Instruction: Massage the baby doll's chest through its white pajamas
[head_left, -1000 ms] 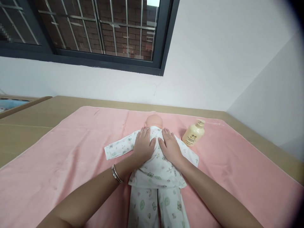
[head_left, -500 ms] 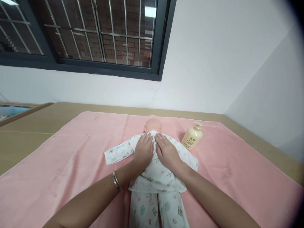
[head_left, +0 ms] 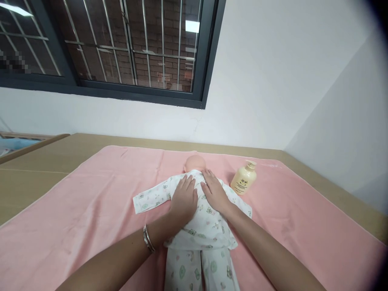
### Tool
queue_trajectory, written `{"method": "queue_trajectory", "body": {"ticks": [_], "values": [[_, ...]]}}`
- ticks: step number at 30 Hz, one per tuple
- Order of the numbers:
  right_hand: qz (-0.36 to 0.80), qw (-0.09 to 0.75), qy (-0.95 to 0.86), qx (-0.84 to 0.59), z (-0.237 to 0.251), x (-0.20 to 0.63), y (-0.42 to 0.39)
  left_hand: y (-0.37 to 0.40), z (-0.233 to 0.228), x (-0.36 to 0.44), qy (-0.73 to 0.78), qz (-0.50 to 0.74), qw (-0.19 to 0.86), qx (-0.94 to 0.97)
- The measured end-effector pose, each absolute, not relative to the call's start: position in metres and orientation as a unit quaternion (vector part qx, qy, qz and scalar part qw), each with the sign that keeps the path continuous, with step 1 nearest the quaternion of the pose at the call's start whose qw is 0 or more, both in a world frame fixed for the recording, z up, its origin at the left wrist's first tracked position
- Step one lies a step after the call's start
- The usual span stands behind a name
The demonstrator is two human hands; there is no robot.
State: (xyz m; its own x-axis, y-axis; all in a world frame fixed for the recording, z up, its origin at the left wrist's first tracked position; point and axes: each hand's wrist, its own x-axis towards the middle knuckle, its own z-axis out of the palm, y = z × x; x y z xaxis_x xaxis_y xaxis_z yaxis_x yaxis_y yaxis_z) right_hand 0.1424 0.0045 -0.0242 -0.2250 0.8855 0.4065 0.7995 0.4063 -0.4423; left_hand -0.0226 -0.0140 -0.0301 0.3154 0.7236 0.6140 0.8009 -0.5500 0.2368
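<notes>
A baby doll (head_left: 195, 162) lies on a pink sheet, its bald head toward the wall and no facial features showing. It wears a white printed top (head_left: 206, 226) and matching trousers (head_left: 183, 270). My left hand (head_left: 184, 199) rests flat on the left of the doll's upper back, fingers stretched out. On the other side, my right hand (head_left: 214, 193) lies flat near the shoulder and neck, its thumb apart from the fingers. Neither hand grips anything. One doll sleeve (head_left: 151, 198) stretches out to the left; the right sleeve is partly covered by my forearm.
A pale yellow pump bottle (head_left: 243, 178) stands right of the doll on the pink sheet (head_left: 115, 182). The sheet covers a wooden surface (head_left: 39, 173) against a white wall (head_left: 248, 81). A barred window (head_left: 136, 93) with a dark frame is above.
My right hand has shifted outward to the right and slightly up toward the doll's shoulder, opening a gap between my hands. My left hand stays on the back, slightly lower. The view has tilted slightly.
</notes>
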Motion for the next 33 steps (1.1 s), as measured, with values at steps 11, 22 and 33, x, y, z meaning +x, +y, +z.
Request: {"method": "queue_trajectory", "body": {"ticks": [11,22,33], "values": [[0.068,0.284,-0.804,-0.519,-0.025,0.146,0.002,-0.006,-0.04,-0.026,-0.522,-0.343,0.003,-0.781],[0.067,0.288,-0.807,-0.511,-0.026,0.147,0.001,-0.006,-0.041,-0.026,-0.517,-0.35,0.007,-0.781],[0.085,0.285,-0.79,-0.536,-0.021,0.142,-0.003,-0.01,-0.032,-0.025,-0.5,-0.332,0.011,-0.8]]}}
